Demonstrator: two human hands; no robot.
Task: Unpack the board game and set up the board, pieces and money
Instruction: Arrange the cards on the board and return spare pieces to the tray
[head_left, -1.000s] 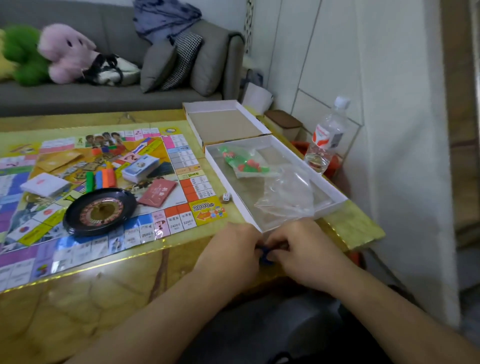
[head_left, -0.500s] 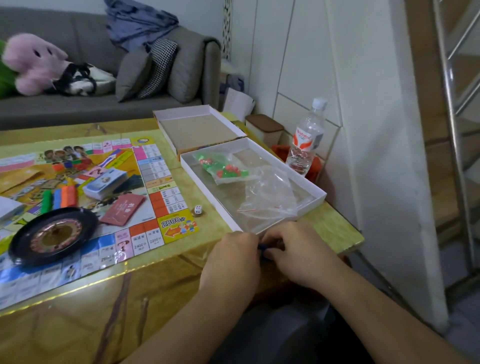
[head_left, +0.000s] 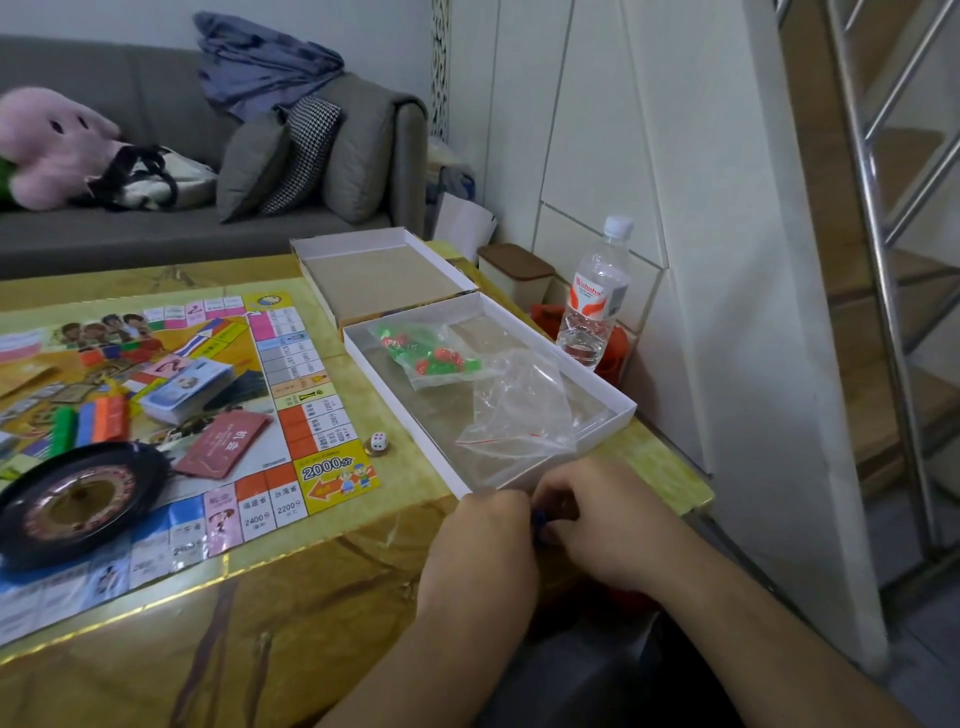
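Grey sofa (head_left: 156, 239) and white wall panels back the yellow marbled table (head_left: 291, 613) I sit at. Across its left half my game board (head_left: 291, 405) lies unfolded and flat, its long axis running left to right, the 2000 corner nearest me. On it sit the roulette wheel (head_left: 78, 499), a money stack (head_left: 187, 387), coloured blocks (head_left: 93, 421) and a red card pack (head_left: 223, 444); a die (head_left: 378, 441) rests just off its edge. So most looks laid out, I judge. Beside it the open box tray (head_left: 623, 410) holds a bag of red and green pieces (head_left: 431, 356), not yet unpacked, and a loose clear bag (head_left: 519, 410); the lid (head_left: 384, 280) lies beyond. At the near edge my left hand (head_left: 483, 545) and right hand (head_left: 608, 525) meet, each grip curled and pinching a small blue piece (head_left: 538, 519), mostly hidden.
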